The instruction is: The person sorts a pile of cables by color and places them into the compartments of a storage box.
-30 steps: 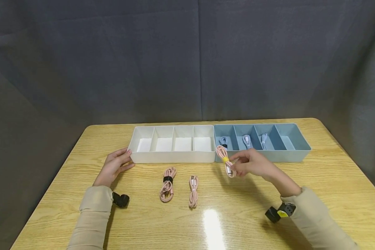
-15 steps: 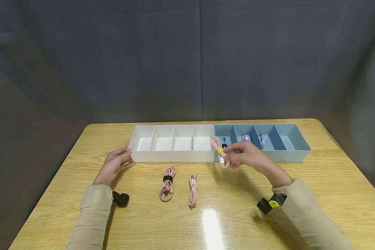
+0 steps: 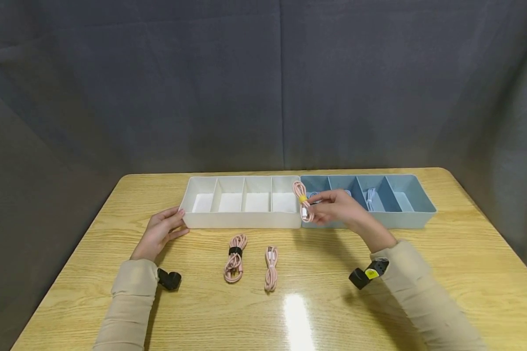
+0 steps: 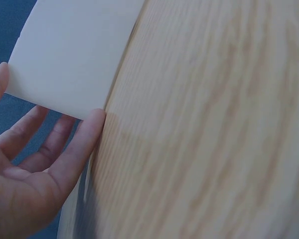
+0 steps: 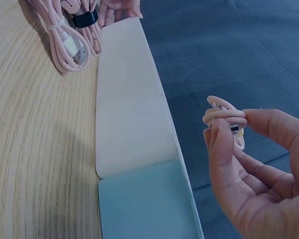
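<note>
From where I stand, dark grey cloth (image 3: 193, 87) hangs behind the table (image 3: 202, 321) and along both its sides, softly creased, with a vertical seam (image 3: 282, 102) running down near the middle. The tabletop is yellowish wood, its streaky grain plain to see (the far corners are rounded). Toward the near edge, a bright white patch of glare (image 3: 296, 321) gleams on the surface.

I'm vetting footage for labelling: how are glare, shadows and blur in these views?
Head: bright glare on the table, soft shadow below the right hand; left wrist: table grain blurred toward the right, shadow beside the left hand; right wrist: held cable fairly sharp, faint shadow on the table.
</note>
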`<state>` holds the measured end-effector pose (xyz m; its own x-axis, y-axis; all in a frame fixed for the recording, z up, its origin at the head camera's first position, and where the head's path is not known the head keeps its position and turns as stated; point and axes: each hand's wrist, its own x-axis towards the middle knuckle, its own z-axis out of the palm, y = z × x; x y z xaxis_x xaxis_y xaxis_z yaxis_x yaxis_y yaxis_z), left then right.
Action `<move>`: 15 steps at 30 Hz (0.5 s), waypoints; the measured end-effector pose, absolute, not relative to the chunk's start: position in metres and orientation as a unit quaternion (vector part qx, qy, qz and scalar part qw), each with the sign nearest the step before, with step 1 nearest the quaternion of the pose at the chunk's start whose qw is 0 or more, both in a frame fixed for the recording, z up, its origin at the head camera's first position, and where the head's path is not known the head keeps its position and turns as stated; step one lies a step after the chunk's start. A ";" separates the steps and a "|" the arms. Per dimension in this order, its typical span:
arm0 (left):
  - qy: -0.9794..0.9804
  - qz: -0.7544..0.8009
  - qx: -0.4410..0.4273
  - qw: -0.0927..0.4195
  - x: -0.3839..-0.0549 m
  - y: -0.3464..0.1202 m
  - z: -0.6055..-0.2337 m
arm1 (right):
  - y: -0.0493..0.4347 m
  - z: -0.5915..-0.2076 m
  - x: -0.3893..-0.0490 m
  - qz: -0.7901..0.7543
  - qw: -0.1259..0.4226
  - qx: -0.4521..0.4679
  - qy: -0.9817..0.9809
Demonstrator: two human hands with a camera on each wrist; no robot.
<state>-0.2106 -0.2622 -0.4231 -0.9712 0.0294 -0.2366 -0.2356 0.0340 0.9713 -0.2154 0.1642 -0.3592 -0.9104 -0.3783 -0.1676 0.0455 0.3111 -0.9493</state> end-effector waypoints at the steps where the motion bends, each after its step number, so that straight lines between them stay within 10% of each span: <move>1: 0.714 0.690 -0.072 0.097 -0.211 -0.262 -0.423 | 0.163 -0.360 -0.216 -0.581 0.183 -0.102 0.787; 15: 0.719 0.684 -0.075 0.095 -0.211 -0.262 -0.424 | 0.146 -0.365 -0.232 -0.612 0.177 -0.063 0.768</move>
<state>-0.2111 -0.2624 -0.4238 -0.9708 0.0227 -0.2389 -0.2375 0.0527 0.9700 -0.2318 0.1463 -0.3649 -0.9293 -0.3135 -0.1953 0.1206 0.2420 -0.9627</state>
